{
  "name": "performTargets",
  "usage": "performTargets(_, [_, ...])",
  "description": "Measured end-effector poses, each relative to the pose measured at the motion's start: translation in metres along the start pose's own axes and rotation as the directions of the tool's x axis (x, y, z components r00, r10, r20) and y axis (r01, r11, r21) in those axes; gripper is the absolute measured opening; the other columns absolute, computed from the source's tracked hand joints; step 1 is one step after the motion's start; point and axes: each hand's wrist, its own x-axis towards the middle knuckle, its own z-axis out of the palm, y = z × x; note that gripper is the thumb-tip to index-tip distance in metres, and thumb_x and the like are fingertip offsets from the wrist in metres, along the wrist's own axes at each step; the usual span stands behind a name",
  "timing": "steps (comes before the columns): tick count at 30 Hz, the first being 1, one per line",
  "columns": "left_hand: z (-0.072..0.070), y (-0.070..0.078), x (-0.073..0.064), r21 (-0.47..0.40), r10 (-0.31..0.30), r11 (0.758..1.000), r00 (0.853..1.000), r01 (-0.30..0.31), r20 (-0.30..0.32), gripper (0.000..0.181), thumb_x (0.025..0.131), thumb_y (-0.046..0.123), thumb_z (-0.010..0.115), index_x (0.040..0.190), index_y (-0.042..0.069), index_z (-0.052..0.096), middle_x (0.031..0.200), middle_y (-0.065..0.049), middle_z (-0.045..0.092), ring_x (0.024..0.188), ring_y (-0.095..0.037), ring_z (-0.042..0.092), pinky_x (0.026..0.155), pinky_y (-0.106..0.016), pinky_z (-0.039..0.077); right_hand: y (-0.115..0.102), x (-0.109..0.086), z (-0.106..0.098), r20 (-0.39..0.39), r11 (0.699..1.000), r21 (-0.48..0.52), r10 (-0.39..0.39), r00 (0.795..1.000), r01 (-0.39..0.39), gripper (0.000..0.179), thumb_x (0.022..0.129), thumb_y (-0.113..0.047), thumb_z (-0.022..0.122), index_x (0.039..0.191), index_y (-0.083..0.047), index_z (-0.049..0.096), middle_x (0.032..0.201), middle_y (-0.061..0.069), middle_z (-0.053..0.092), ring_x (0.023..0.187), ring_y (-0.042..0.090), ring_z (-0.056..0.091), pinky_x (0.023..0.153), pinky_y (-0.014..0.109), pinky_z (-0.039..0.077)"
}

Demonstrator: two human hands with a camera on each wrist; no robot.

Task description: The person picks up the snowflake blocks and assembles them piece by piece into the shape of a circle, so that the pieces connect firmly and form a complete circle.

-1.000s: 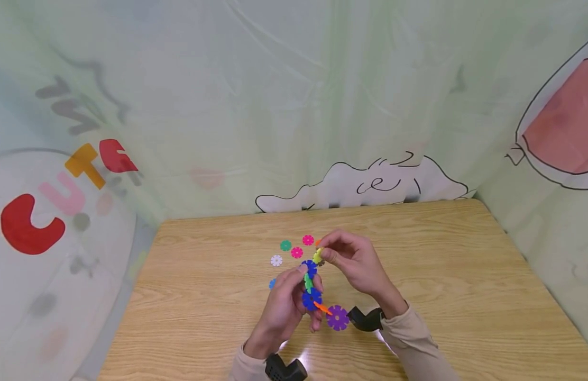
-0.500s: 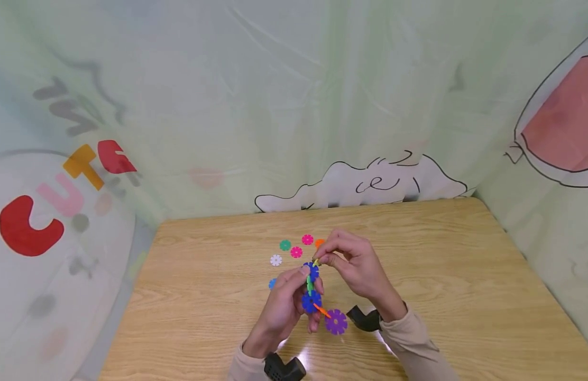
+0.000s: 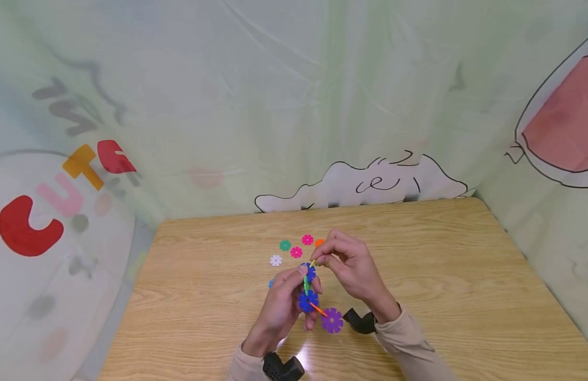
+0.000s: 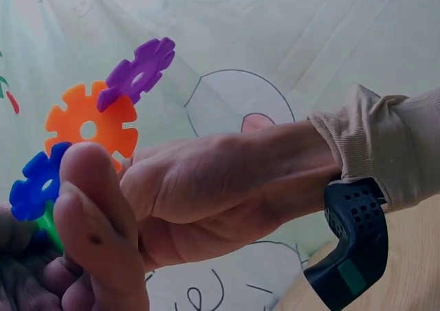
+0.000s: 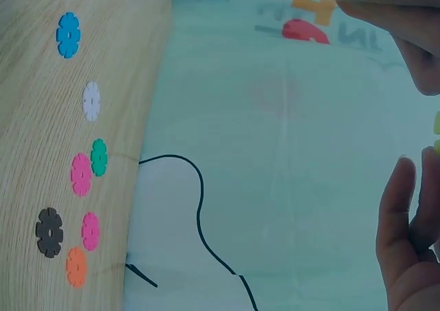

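My left hand (image 3: 277, 312) grips a chain of notched snowflake discs, its thumb on the upper blue disc (image 3: 311, 273). Below that come a green disc (image 3: 306, 286), a lower blue disc (image 3: 308, 302), an orange disc (image 3: 319, 309) seen edge-on and a purple disc (image 3: 332, 320) at the free end. Between thumb and fingers, my right hand (image 3: 353, 267) pinches a yellow disc (image 3: 313, 262), edge-on right at the upper blue disc's rim. In the left wrist view the orange disc (image 4: 65, 122) shows face-on, slotted to the purple disc (image 4: 144, 67).
Loose discs lie on the wooden table (image 3: 203, 286) beyond the hands: white (image 3: 276, 260), green (image 3: 285, 245), two pink, orange (image 3: 320, 243) and light blue. A black disc (image 5: 49, 233) shows in the right wrist view. A printed curtain (image 3: 294, 106) stands behind the table.
The yellow disc has turned from partly face-on to edge-on and come down to the upper blue disc. Both hands and the chain have shifted slightly left; the purple end swung a little left.
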Motion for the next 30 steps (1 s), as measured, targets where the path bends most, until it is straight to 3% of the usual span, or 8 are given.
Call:
performTargets(7, [-0.002, 0.001, -0.002, 0.017, 0.013, 1.000, 1.000, -0.013, -0.015, 0.045, 0.115, 0.033, 0.040, 0.088, 0.008, 0.066, 0.060, 0.008, 0.063, 0.043, -0.004, 0.060, 0.040, -0.021, 0.050, 0.004, -0.001, 0.005, 0.007, 1.000, 0.031, 0.003, 1.000, -0.004, 0.014, 0.092, 0.009, 0.071, 0.092, -0.004, 0.077, 0.078, 0.005, 0.058, 0.074, 0.012, 0.053, 0.063, 0.017, 0.048])
performTargets(11, [-0.004, 0.003, 0.000, 0.040, 0.014, 0.999, 1.000, -0.014, -0.013, 0.045, 0.115, 0.034, 0.041, 0.089, 0.008, 0.066, 0.062, 0.007, 0.063, 0.045, -0.006, 0.060, 0.042, -0.022, 0.051, 0.012, -0.002, 0.000, 0.041, 0.998, 0.065, 0.017, 0.999, -0.020, 0.009, 0.095, 0.005, 0.070, 0.099, 0.000, 0.077, 0.087, 0.007, 0.066, 0.081, 0.014, 0.060, 0.073, 0.019, 0.055])
performTargets(14, [-0.005, 0.004, 0.002, 0.050, -0.003, 0.999, 1.000, 0.005, -0.031, 0.045, 0.115, 0.037, 0.042, 0.090, 0.009, 0.067, 0.065, 0.006, 0.064, 0.046, -0.008, 0.062, 0.044, -0.024, 0.053, 0.024, -0.002, -0.009, 0.050, 0.988, 0.074, 0.129, 0.990, -0.132, 0.020, 0.101, -0.001, 0.066, 0.119, 0.002, 0.074, 0.105, 0.011, 0.072, 0.093, 0.014, 0.068, 0.088, 0.023, 0.060])
performTargets(16, [-0.007, 0.006, 0.002, 0.054, -0.004, 0.998, 0.999, 0.007, -0.050, 0.045, 0.115, 0.036, 0.042, 0.090, 0.010, 0.068, 0.065, 0.006, 0.064, 0.047, -0.008, 0.063, 0.045, -0.024, 0.054, 0.037, -0.003, -0.016, 0.014, 0.969, 0.046, 0.243, 0.970, -0.244, 0.026, 0.105, -0.005, 0.063, 0.129, 0.001, 0.071, 0.116, 0.012, 0.073, 0.098, 0.016, 0.071, 0.092, 0.025, 0.061])
performTargets(18, [-0.009, 0.007, 0.001, 0.053, 0.003, 0.999, 0.998, 0.000, -0.064, 0.045, 0.115, 0.036, 0.042, 0.089, 0.010, 0.068, 0.064, 0.006, 0.065, 0.047, -0.008, 0.063, 0.045, -0.023, 0.054, 0.052, -0.006, -0.022, -0.043, 0.921, -0.035, 0.386, 0.922, -0.387, 0.028, 0.107, -0.013, 0.063, 0.131, -0.001, 0.071, 0.118, 0.013, 0.074, 0.097, 0.020, 0.072, 0.088, 0.023, 0.060])
performTargets(21, [-0.012, 0.008, 0.000, 0.047, 0.010, 0.999, 0.997, -0.006, -0.076, 0.046, 0.115, 0.034, 0.040, 0.088, 0.010, 0.069, 0.063, 0.006, 0.064, 0.046, -0.008, 0.063, 0.045, -0.023, 0.053, 0.080, -0.012, -0.022, -0.089, 0.796, -0.206, 0.564, 0.821, -0.569, 0.026, 0.105, -0.023, 0.069, 0.122, -0.005, 0.076, 0.112, 0.011, 0.077, 0.090, 0.023, 0.070, 0.082, 0.027, 0.059])
performTargets(24, [-0.013, 0.007, -0.001, 0.035, 0.017, 0.999, 0.997, -0.014, -0.070, 0.047, 0.115, 0.033, 0.039, 0.088, 0.010, 0.069, 0.065, 0.006, 0.065, 0.046, -0.009, 0.063, 0.045, -0.023, 0.053, 0.100, -0.020, -0.013, -0.064, 0.674, -0.387, 0.661, 0.747, -0.629, 0.026, 0.100, -0.029, 0.076, 0.113, -0.007, 0.077, 0.105, 0.009, 0.078, 0.089, 0.020, 0.070, 0.079, 0.032, 0.058])
performTargets(30, [-0.011, 0.009, 0.001, 0.033, 0.025, 0.999, 0.998, -0.024, -0.049, 0.047, 0.116, 0.034, 0.038, 0.089, 0.011, 0.070, 0.067, 0.007, 0.066, 0.045, -0.008, 0.062, 0.045, -0.023, 0.053, 0.111, -0.022, 0.004, -0.082, 0.572, -0.546, 0.691, 0.719, -0.612, 0.025, 0.092, -0.030, 0.084, 0.099, -0.008, 0.074, 0.090, 0.004, 0.072, 0.082, 0.018, 0.065, 0.070, 0.032, 0.052])
